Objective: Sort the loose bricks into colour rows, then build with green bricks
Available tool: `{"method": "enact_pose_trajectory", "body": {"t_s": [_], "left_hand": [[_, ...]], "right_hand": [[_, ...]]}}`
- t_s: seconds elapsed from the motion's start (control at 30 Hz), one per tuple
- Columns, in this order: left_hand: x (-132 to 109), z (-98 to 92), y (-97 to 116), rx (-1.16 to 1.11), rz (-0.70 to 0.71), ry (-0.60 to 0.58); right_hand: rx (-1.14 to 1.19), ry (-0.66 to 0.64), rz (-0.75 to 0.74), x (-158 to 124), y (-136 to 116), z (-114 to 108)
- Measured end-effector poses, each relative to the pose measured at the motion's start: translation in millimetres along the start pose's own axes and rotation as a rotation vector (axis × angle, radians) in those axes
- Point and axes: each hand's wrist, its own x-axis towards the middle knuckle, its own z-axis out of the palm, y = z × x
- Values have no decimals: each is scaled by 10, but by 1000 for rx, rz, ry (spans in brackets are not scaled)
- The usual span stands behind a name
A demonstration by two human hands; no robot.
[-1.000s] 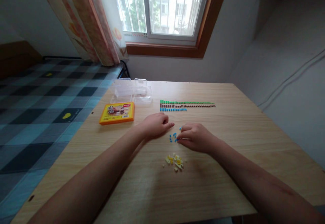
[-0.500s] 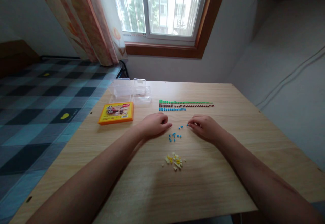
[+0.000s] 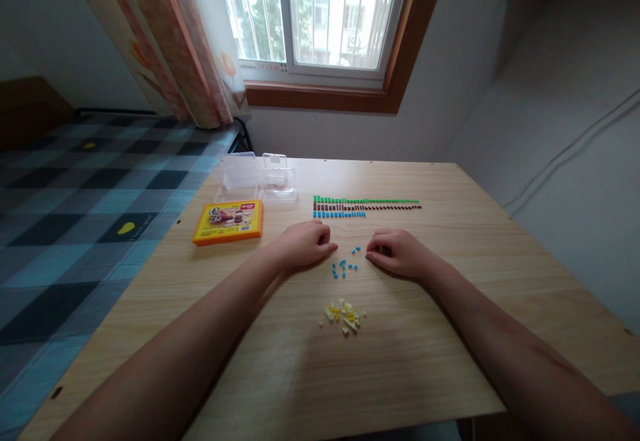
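Note:
My right hand [image 3: 397, 253] rests on the table with thumb and finger pinched low over a tiny blue building brick [image 3: 367, 257], mostly covered by the fingertips. My left hand [image 3: 306, 244] lies curled on the wood, thumb pointing right, with nothing seen in it. Between the hands are several loose blue bricks [image 3: 343, 265], two of them close to the right fingertips. Beyond them run a green row [image 3: 367, 200], a brown row [image 3: 367, 207] and a shorter blue row [image 3: 339, 214] of small bricks. Nearer to me sits a pile of cream and yellow bricks [image 3: 344, 315].
An orange-yellow box [image 3: 229, 221] with printed Chinese characters lies left of my left hand. Behind it stand open clear plastic cases [image 3: 257, 179]. The wooden table [image 3: 280, 381] borders a checked bed [image 3: 100, 194] on the left; a window [image 3: 335, 14] is ahead.
My right fingertips have moved slightly nearer to me and left, and the blue brick at them shows less. My left hand has stayed in place.

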Motion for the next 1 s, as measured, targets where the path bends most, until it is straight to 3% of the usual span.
{"method": "enact_pose_trajectory", "body": {"t_s": [0.57, 1.0], "left_hand": [[-2, -21, 11, 16, 7, -12], [10, 6, -26, 3, 9, -8]], "right_hand": [[-39, 156, 3, 21, 69, 77], [-109, 123, -4, 52, 81, 156]]}}
